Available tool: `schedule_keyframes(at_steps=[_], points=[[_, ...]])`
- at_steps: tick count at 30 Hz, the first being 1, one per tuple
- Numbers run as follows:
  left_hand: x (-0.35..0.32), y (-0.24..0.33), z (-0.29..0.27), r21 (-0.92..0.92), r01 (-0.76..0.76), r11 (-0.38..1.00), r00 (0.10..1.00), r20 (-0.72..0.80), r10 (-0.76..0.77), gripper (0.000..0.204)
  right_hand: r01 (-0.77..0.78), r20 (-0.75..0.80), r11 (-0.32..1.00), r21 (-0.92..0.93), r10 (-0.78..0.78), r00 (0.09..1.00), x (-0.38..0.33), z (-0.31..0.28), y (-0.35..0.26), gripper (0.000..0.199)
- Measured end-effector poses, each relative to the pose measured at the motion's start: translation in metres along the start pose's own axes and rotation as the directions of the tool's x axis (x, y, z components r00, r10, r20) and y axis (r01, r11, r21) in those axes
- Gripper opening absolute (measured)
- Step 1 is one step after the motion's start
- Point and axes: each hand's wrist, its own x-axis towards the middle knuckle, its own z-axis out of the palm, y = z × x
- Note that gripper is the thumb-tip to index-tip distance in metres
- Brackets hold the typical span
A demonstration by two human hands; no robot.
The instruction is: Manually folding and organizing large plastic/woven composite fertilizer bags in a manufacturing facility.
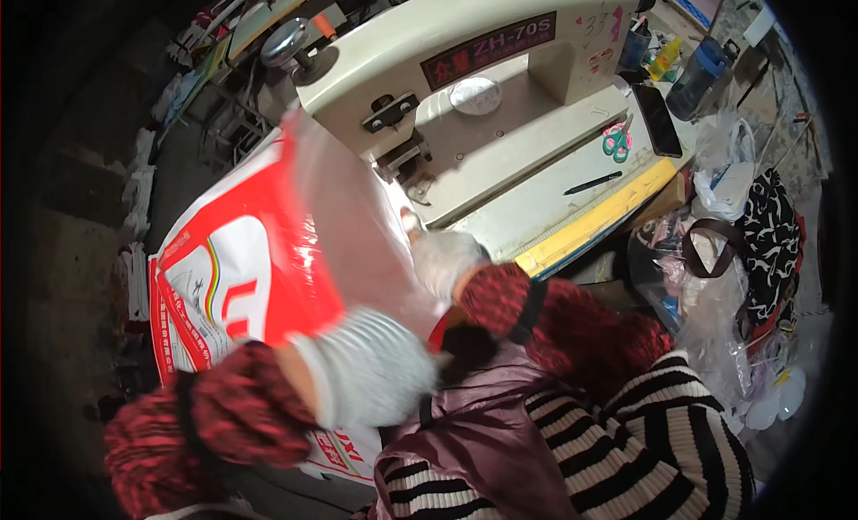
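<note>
A large red and white printed plastic sack point(308, 225) stands up against the left end of an industrial sewing machine point(357, 68), its edge by the needle and presser foot. My right hand point(442, 259), in a whitish work glove, is closed at the sack's near edge, just in front of the presser foot. Over the sack's lower part is my left hand point(371, 368), gloved too and smeared by motion. Its fingers are not distinct, so whether they grip the sack is unclear.
On the machine's bed lie green-handled scissors point(617, 143), a black pen point(593, 183) and a dark phone point(656, 120). A yellow strip point(599, 218) runs along the front edge. A bottle point(699, 77) stands behind. Plastic bags point(706, 314) hang at the right.
</note>
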Motion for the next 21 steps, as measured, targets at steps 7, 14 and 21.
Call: schedule_keyframes(at_steps=[7,14,21], points=[[0.106,0.001,0.154,-0.996,-0.088,-0.003,0.878,-0.076,-0.473,0.026,0.061,0.071,0.996,0.058,-0.065,0.995,0.015,-0.014,-0.004,0.048],[0.071,-0.043,0.115,-0.543,-0.831,-0.118,0.163,-0.035,-0.986,0.005,0.067,-0.039,0.102,0.993,-0.254,0.966,-0.06,0.046,0.021,0.038],[0.064,-0.03,0.155,-0.374,0.569,0.732,0.605,-0.413,-0.681,0.037,-0.192,0.217,0.118,0.974,-0.264,0.94,-0.097,0.038,0.018,0.023]])
